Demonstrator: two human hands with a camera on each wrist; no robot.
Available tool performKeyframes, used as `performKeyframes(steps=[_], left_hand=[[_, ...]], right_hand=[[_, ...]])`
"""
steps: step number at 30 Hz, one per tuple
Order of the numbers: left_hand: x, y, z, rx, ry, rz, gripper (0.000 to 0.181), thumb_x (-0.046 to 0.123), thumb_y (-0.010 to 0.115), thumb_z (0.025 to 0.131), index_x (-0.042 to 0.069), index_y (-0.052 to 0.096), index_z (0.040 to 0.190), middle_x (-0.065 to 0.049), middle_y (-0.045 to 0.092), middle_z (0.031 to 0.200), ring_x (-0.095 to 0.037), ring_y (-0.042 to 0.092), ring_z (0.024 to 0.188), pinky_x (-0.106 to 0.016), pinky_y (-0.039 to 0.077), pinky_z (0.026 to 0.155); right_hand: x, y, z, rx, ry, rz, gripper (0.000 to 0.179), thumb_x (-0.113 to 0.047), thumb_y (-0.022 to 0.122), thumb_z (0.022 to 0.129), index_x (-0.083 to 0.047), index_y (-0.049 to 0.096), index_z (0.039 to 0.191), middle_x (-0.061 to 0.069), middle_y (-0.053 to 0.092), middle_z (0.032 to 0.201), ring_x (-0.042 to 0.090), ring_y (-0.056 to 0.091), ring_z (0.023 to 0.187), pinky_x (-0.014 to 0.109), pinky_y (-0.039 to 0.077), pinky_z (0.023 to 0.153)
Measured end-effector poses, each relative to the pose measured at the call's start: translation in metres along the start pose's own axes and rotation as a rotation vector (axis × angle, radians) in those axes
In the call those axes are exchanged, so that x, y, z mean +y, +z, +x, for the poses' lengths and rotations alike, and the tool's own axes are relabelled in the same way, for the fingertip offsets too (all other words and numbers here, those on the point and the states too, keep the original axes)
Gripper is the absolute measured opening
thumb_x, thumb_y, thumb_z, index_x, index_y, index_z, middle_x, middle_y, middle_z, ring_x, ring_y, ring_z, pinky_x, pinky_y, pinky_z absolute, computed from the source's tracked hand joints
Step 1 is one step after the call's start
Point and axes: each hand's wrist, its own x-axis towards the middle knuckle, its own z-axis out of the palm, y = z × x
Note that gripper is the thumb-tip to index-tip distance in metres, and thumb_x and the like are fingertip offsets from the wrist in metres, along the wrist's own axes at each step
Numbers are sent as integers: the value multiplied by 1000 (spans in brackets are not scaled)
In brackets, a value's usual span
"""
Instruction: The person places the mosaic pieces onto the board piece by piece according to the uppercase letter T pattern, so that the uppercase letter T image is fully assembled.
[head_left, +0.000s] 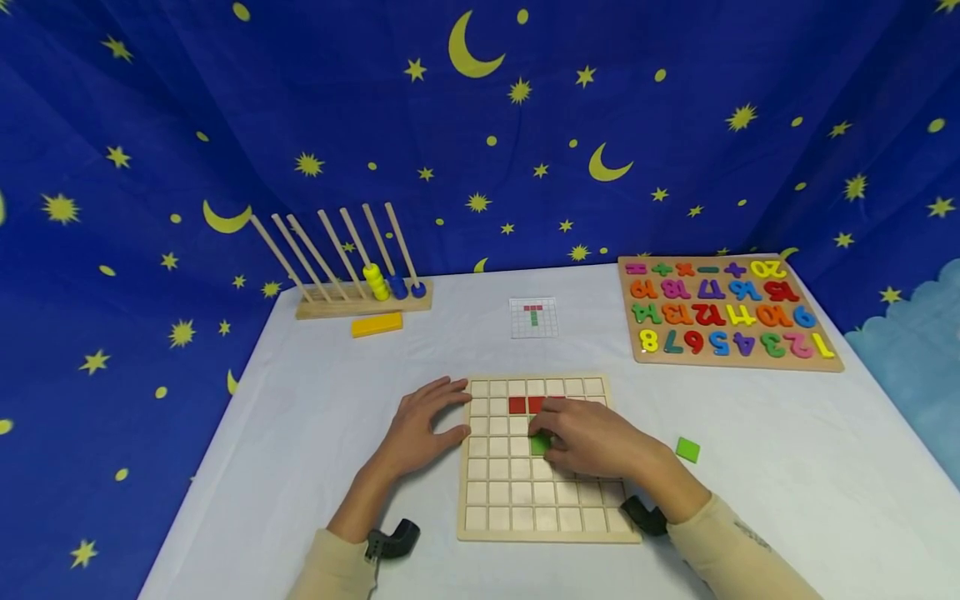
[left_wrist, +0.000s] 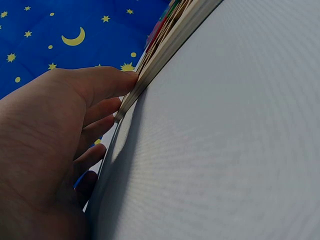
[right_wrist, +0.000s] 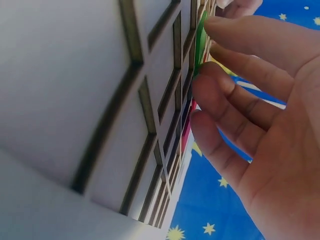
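Observation:
A wooden grid board [head_left: 477,493] lies on the table with red square tiles [head_left: 517,405] in its second row, the rightmost partly behind my right hand. My right hand [head_left: 592,435] is over the board, thumb and fingertips at a green square tile [head_left: 539,445] two rows below the red ones. In the right wrist view the thumb touches this green tile [right_wrist: 200,42], which stands slightly tilted at the grid. My left hand [head_left: 423,425] rests at the board's left edge, fingers spread and extended, thumb against the side. Cells under the right hand are hidden.
A loose green tile [head_left: 687,450] lies right of the board. Behind the board is a pattern card [head_left: 534,318] showing a red and green T. A pegged bead stand [head_left: 322,310] and a yellow block [head_left: 377,325] are back left; a number puzzle [head_left: 731,360] is back right.

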Motion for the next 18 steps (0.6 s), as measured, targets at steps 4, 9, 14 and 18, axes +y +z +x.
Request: performKeyframes(steps=[4,9,14,18], left_hand=[[1,0,0,-1,0,0,46,36,74,84,20,64,126,7,49,141,-18,34,136,-50,25,102],[0,0,0,-2,-6,4,46,36,74,84,20,64,126,8,49,142,-17,33,137,-50,25,102],[-1,1,0,0,-5,5,46,37,74,84,20,64,126,9,48,142,-17,33,137,-50,25,102],[-1,1,-1,-5,-8,11,46,38,73,85,21,63,126,10,48,142,-15,32,137,-50,25,102]], right_hand=[[2,-2,-1,-2,24,12,21,-25,72,85,-20,71,105,-9,58,99,5,54,86,34,49,77],[5,-6,-5,-4,63,7,22,-28,71,85,-23,71,106,-11,59,102,6,56,90,35,49,80],[9,-9,-11,8,88,23,23,-27,72,85,-23,70,108,-9,59,105,8,57,91,35,49,80],[15,-10,-18,50,85,36,25,-25,73,85,-22,69,109,-10,58,101,6,55,84,32,49,75]])
